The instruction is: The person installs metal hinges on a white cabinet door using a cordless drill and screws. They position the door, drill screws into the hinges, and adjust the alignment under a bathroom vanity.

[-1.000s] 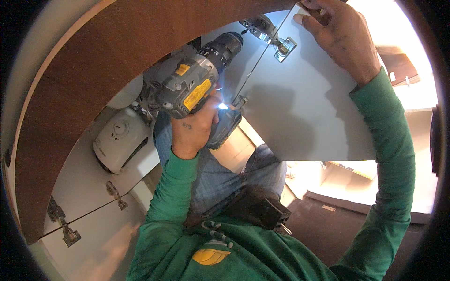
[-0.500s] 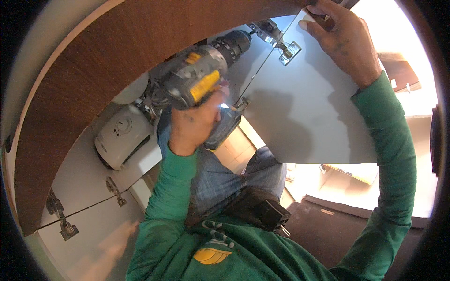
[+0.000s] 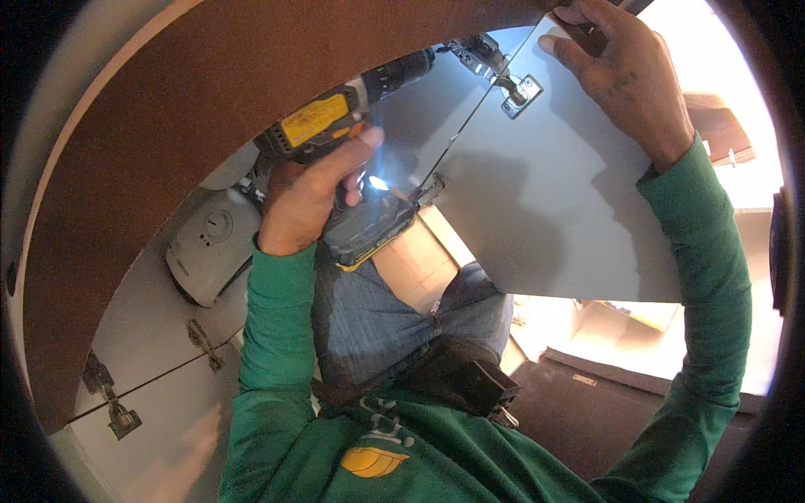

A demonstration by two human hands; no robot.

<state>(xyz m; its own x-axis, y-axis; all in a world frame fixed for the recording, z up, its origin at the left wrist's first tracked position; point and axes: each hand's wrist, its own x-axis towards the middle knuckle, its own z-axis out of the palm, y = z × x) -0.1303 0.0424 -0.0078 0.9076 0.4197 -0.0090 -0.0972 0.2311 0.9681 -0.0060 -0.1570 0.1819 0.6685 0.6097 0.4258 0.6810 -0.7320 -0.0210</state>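
My left hand (image 3: 306, 197) is wrapped round the handle of a yellow and black cordless drill (image 3: 317, 120). Its work light shines, and its nose points at the upper hinge (image 3: 476, 57) inside the cabinet; whether the bit touches a screw I cannot tell. The hinge cup (image 3: 523, 92) is fixed to a pale cabinet door (image 3: 587, 235). At the door's top corner, my right hand (image 3: 625, 80) pinches the edge between thumb and fingers. A lower hinge (image 3: 433, 189) shows just beyond the drill's battery.
A dark brown wood panel (image 3: 142, 134) curves across the top and left. Behind the drill hangs a white appliance with a knob (image 3: 210, 247). Another door (image 3: 159, 448) with two hinges stands at lower left. A dark brown surface (image 3: 579, 427) lies at lower right.
The drill and my left hand have shifted left and tilted, so the battery and lit lamp show more. My right hand keeps its grip on the door's corner.
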